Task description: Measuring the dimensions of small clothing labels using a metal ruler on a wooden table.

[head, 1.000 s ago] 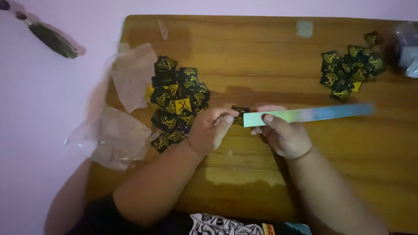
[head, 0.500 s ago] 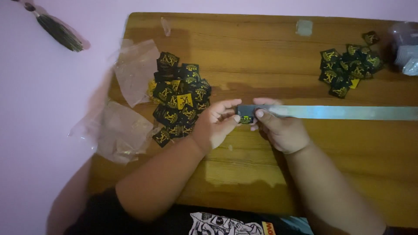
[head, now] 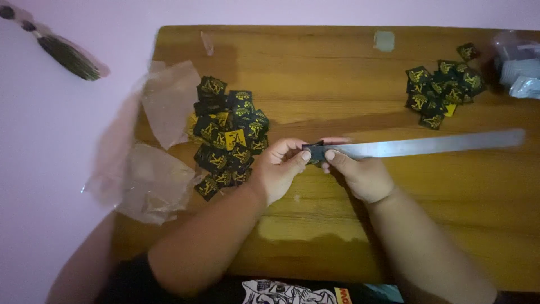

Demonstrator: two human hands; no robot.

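While pinched: hands [head: 323, 169] on label [head: 315, 153].

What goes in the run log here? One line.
left hand: pinching black label | right hand: on steel ruler | surface: wooden table

A wooden table [head: 349, 225] fills most of the frame. Left of centre lies a heap of black-and-yellow labels [head: 228, 135], with crumpled clear plastic bags [head: 152, 174] at the table's left edge. A smaller label pile [head: 441, 90] sits upper right, beside clear packets [head: 520, 70]. A dark tassel [head: 67, 56] lies upper left.
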